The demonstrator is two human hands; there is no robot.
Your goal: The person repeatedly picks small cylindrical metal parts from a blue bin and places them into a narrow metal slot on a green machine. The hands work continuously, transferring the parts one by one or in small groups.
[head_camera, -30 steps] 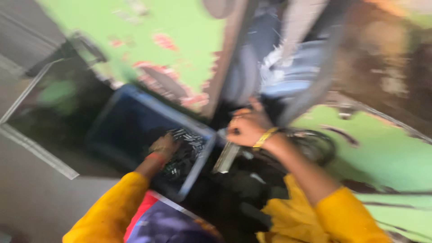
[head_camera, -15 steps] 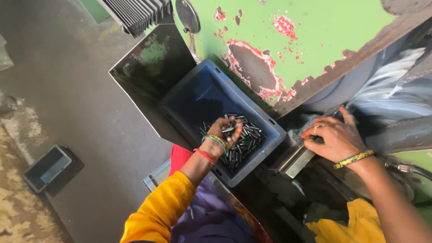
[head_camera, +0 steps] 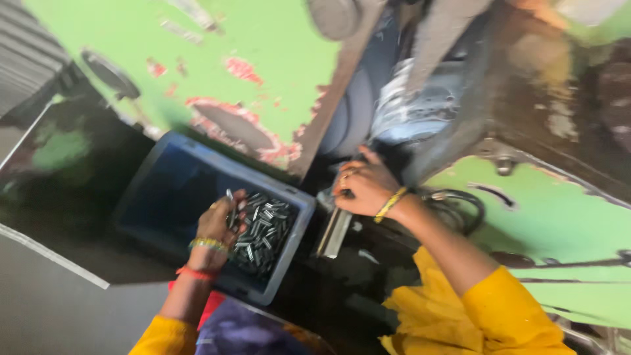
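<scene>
Picking-up step: the left hand (head_camera: pixel 220 227) sits in the blue bin (head_camera: pixel 197 177), fingers closed on small metal pins (head_camera: pixel 263 230), more heaped just right of them. The right hand (head_camera: pixel 361 190) grips the machine (head_camera: pixel 420 118), fingers curled; next calls for careful carrying.

Shiny metal pins (head_camera: pixel 263 230); smooth blue plastic crate (head_camera: pixel 164 190); chipped paint.

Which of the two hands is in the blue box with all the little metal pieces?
The left hand, the one with the red and gold bangles. It sits in the blue box on the metal pieces. The right hand is up at the green machine.
</scene>
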